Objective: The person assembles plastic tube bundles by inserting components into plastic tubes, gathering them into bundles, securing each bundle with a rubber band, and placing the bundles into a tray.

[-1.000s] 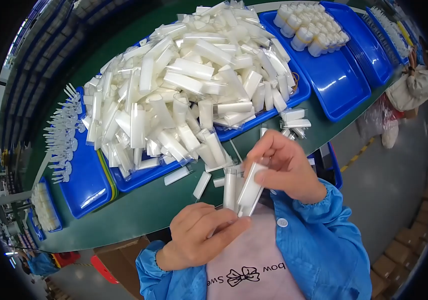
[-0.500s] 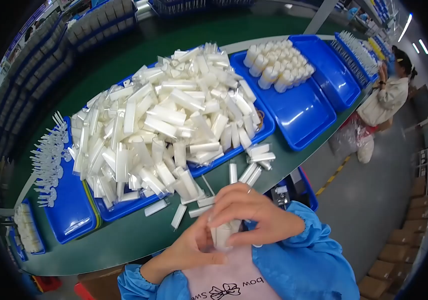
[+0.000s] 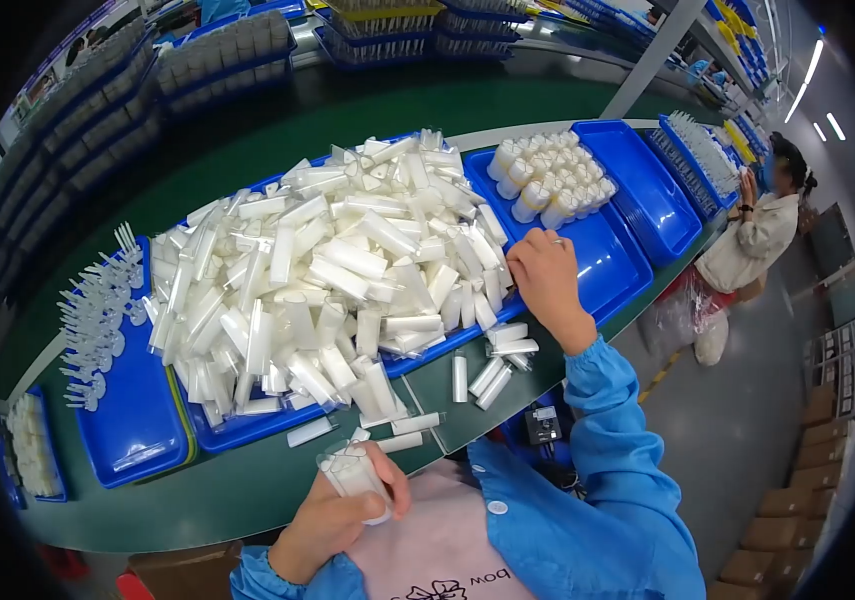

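My left hand (image 3: pixel 343 510), near my chest at the table's front edge, is wrapped round a white cylindrical bundle (image 3: pixel 356 478) with clear film at its top. My right hand (image 3: pixel 551 285) reaches to the right rim of a blue tray (image 3: pixel 248 433); its fingers are bent down and drawn together, their tips partly hidden. Beside it, in that tray, lies a large heap of white strips in clear film (image 3: pixel 348 270). Several loose white strips (image 3: pixel 491 380) lie on the green table between my hands.
Upright white cylinders (image 3: pixel 553 180) stand in a blue tray (image 3: pixel 598 270) at right, with another blue tray (image 3: pixel 648 190) beyond. White stemmed parts (image 3: pixel 98 330) fill part of a left tray (image 3: pixel 133 440). A person (image 3: pixel 753 235) works at far right. Stacked trays (image 3: pixel 228 60) stand behind.
My hands have parted. The left has moved down and left with the bundle; the right has let go of it and reached forward to the tray's right rim. The view has shifted slightly.
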A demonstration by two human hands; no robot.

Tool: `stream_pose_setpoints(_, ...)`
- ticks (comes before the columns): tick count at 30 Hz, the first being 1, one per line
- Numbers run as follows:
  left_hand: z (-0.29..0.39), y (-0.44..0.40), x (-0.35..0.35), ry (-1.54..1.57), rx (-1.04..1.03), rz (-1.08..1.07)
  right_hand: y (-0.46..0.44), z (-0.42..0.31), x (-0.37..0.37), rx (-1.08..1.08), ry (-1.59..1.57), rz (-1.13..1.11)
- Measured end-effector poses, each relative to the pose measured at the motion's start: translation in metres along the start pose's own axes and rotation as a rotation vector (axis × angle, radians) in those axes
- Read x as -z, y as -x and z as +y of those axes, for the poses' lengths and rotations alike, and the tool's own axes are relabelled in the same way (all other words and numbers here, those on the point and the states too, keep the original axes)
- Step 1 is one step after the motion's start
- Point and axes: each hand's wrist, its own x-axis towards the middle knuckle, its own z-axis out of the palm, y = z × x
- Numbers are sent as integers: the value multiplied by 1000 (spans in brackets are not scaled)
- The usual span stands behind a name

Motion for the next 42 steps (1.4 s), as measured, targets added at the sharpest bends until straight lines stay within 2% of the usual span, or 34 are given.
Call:
stream_pose_setpoints(7, -2, 0, 5, 85, -3, 31, 6, 10, 27, -289, -327, 100)
stream_pose_setpoints(9, -3, -1, 5, 72, -19, 30, 4, 9, 33, -402, -556, 170)
stream_pose_setpoints(10, -3, -2, 5, 56, -39, 32, 3, 9, 35, -402, -556, 172)
stream_pose_setpoints(12, 0, -2, -1, -25, -82, 75, 1, 7, 40, -482, -762, 158)
stream_pose_setpoints(14, 3, -3, -6, -107, -130, 121, 0, -4, 48, -454, -836, 168)
stream_pose_setpoints(16, 5, -3, -8, -392, -255, 203, 1, -24, 63, -425, -912, 175)
stream_pose_setpoints(17, 5, -4, -11, -393, -255, 206, 2, -41, 75, -301, -872, 169)
stream_pose_setpoints(18, 6, -7, -15, -550, -288, 214, 5, -58, 86, -179, -828, 162)
stream_pose_setpoints(19, 6, -9, -18, -707, -320, 220, 8, -76, 94, -60, -835, 133)
stream_pose_setpoints(20, 4, -13, -20, -706, -318, 220, 12, -95, 100, 59, -839, 104)
stream_pose_setpoints(22, 1, -23, -18, -708, -310, 82, 20, -127, 110, 197, -908, -7)
stream_pose_setpoints(23, -1, -26, -17, -725, -275, 71, 28, -135, 110, 197, -905, -5)
stream_pose_setpoints(24, 0, -24, -15, -726, -276, 68, 35, -141, 110, 130, -1288, -169)
stream_pose_setpoints(25, 1, -20, -11, -899, -314, 0, 40, -145, 111, 52, -1667, -343)
stream_pose_setpoints(26, 1, -18, -9, -1071, -349, -70, 41, -145, 116, 52, -1668, -342)
stream_pose_setpoints(27, 2, -18, -12, -1072, -347, -70, 43, -143, 126, -128, -1860, -473)
stream_pose_setpoints(28, 3, -20, -16, -1298, -452, -31, 45, -142, 131, -322, -2041, -610)
stream_pose_setpoints(29, 4, -22, -20, -1521, -558, 10, 47, -148, 128, -323, -2041, -614)
stream_pose_setpoints(30, 8, -23, -20, -1520, -558, 13, 50, -158, 123, 109, -1676, -328)
stream_pose_setpoints(31, 12, -25, -20, -1377, -429, -2, 53, -166, 119, 486, -1254, -55)
stream_pose_setpoints(32, 15, -26, -18, -1232, -305, -19, 57, -172, 120, 490, -1252, -56)
stream_pose_setpoints(33, 15, -26, -15, -1232, -308, -20, 60, -178, 124, 620, -1028, -35)
stream_pose_setpoints(34, 14, -25, -11, -1035, -233, -12, 62, -181, 126, 737, -800, -14)
stream_pose_setpoints(35, 13, -24, -7, -838, -159, -3, 61, -179, 121, 731, -839, 3)
stream_pose_setpoints(36, 15, -19, -6, -838, -159, -4, 62, -174, 119, 731, -838, 2)
stream_pose_setpoints(38, 20, -7, -5, -272, -140, 31, 65, -161, 117, 683, -778, -82)
stream_pose_setpoints(39, 16, -6, -2, -220, -212, -5, 65, -158, 118, 682, -778, -84)
stream_pose_setpoints(41, 16, -7, -5, -146, -287, -34, 61, -152, 118, 326, -781, -189)
stream_pose_setpoints(42, 16, -8, -7, -74, -359, -65, 62, -149, 116, 327, -781, -189)
